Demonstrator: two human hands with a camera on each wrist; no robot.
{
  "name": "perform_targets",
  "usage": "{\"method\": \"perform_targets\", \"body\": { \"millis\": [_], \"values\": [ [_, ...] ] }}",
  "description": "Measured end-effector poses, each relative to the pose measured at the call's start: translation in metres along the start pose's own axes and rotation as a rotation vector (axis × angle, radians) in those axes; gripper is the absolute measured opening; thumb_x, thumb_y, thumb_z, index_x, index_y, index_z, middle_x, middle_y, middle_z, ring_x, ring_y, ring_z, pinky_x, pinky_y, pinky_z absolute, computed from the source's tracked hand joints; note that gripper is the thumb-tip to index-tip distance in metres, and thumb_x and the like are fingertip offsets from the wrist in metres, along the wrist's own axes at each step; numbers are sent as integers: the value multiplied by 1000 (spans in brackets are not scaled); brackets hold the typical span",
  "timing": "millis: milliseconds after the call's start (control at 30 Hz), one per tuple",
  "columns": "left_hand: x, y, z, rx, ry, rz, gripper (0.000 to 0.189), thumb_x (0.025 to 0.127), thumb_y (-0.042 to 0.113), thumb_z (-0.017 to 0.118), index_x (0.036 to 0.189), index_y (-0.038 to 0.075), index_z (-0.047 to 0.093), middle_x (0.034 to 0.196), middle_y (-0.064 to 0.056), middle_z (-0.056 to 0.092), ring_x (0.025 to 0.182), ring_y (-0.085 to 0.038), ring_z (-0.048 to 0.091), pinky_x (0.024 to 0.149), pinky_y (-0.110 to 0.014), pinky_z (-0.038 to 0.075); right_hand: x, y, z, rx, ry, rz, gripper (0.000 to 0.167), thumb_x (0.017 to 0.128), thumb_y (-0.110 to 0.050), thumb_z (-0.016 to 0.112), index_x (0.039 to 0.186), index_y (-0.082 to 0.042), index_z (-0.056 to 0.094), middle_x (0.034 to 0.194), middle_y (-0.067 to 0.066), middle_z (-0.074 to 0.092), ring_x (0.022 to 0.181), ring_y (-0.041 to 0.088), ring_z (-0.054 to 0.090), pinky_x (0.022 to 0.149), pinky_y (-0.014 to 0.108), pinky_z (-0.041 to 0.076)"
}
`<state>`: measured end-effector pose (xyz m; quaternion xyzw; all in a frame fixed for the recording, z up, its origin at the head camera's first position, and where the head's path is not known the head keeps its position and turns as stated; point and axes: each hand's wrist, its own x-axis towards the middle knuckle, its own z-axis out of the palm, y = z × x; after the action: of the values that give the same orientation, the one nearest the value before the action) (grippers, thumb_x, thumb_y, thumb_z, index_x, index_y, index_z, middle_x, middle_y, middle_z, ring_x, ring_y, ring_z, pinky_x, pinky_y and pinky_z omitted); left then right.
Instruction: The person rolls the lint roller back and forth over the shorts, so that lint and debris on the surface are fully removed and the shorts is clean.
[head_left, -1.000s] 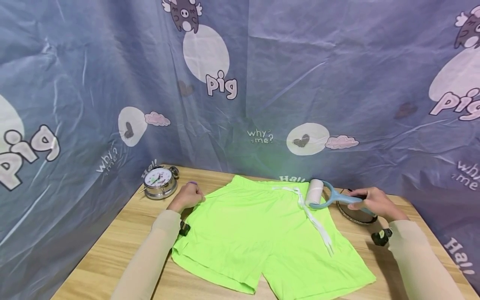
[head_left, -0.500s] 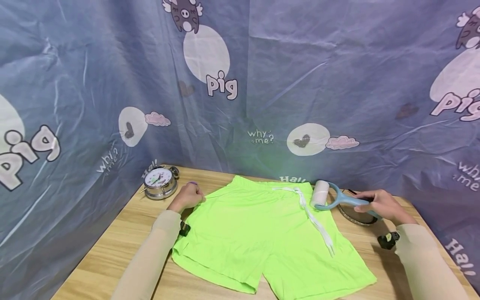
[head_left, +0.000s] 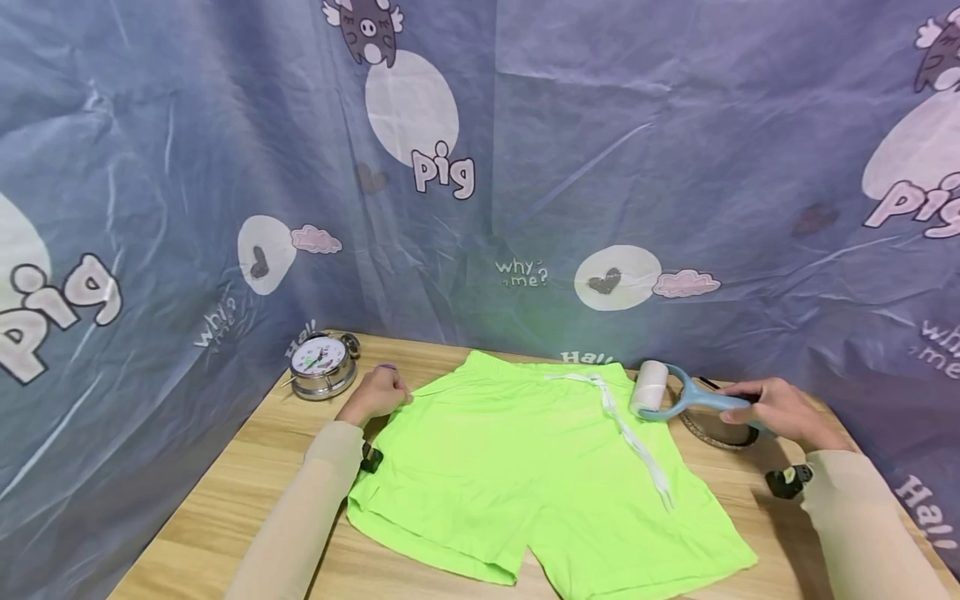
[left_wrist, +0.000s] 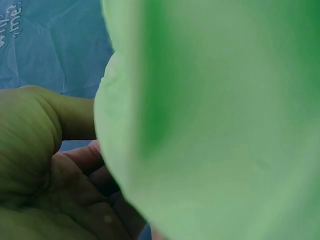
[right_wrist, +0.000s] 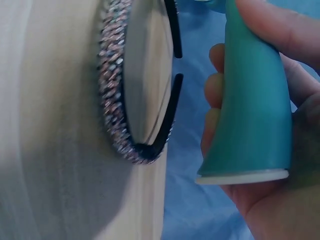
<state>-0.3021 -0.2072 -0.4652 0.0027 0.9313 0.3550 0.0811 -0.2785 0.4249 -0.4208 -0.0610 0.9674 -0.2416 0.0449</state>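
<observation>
Neon green shorts [head_left: 480,467] with a white drawstring [head_left: 633,446] lie spread on the wooden table. At their left side, my left hand [head_left: 375,395] pinches the edge of the cloth; in the left wrist view the fabric [left_wrist: 215,130] passes between thumb and fingers. My right hand [head_left: 780,412] grips the blue handle [right_wrist: 252,110] of a lint roller. The white roll [head_left: 649,388] of that lint roller is at the right end of the waistband, overlapping the shorts' edge in the head view. The fingers curl round the handle near its flared end.
A silver alarm clock [head_left: 324,365] stands beyond my left hand, near the table's left edge. Under the right hand lies a beaded headband [right_wrist: 114,85], close to the table edge. A patterned blue curtain [head_left: 525,183] hangs behind the table [head_left: 217,492].
My right hand has moved to the right with the lint roller, taking the roll from the waistband near the drawstring to the shorts' right edge. My left hand keeps its place.
</observation>
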Motion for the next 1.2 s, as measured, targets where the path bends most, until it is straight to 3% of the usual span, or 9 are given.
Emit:
{"method": "perform_targets", "body": {
  "millis": [167,267,333,400,433,567,700,867,1200],
  "values": [
    [0,1,0,-16,-23,3,41,91,20,72,60,18,45,84,-7,60,55,-13,37,73,-35,44,0,-5,-3,-25,28,11,60,83,-41,81,130,-7,69,130,30,64,109,36,64,77,36,46],
    [-6,-3,-3,-30,-43,4,37,91,29,72,64,17,51,123,-15,64,62,-12,43,74,-35,44,1,-11,-1,-23,59,7,58,82,-42,81,129,-9,70,126,26,68,100,25,64,75,33,42],
    [-12,-7,-6,-42,-64,3,35,92,33,72,67,17,54,134,-17,60,63,-13,42,69,-34,43,1,-16,0,5,79,10,57,83,-42,81,129,-10,70,112,20,73,87,16,60,72,29,39],
    [-20,-10,-8,-45,-75,-2,32,92,35,71,71,16,58,124,-14,65,62,-12,41,63,-31,40,1,-22,0,47,103,1,58,83,-41,81,130,-8,69,96,10,73,71,10,51,67,27,35],
    [-24,-12,-9,-51,-78,-10,32,92,35,71,71,15,59,106,-10,67,57,-12,38,59,-29,38,2,-26,1,66,121,-11,57,84,-40,81,129,-8,69,91,3,71,65,9,45,65,26,32],
    [-40,-17,-12,-65,-78,-18,26,93,34,71,77,14,66,68,2,52,52,-11,34,53,-27,33,5,-51,2,114,217,-84,49,84,-35,82,126,-12,72,74,-12,58,52,8,31,55,27,29],
    [-53,-20,-11,-85,-80,-28,22,93,32,70,86,12,73,69,1,57,55,-12,43,53,-28,36,14,-90,14,120,289,-203,39,82,-29,84,117,-15,76,77,-3,62,52,5,37,51,28,35],
    [-65,-26,-14,-104,-76,-60,23,93,31,71,82,11,72,68,0,58,56,-13,47,51,-28,39,28,-160,48,150,286,-364,33,79,-21,85,111,-16,78,96,5,75,67,8,54,65,25,43],
    [-61,-26,-10,-158,-106,-39,22,94,28,69,82,10,72,64,1,52,55,-13,46,49,-26,37,43,-270,123,202,214,-543,33,75,-21,84,107,-16,79,95,0,77,68,7,57,67,26,46]
  ]
}}
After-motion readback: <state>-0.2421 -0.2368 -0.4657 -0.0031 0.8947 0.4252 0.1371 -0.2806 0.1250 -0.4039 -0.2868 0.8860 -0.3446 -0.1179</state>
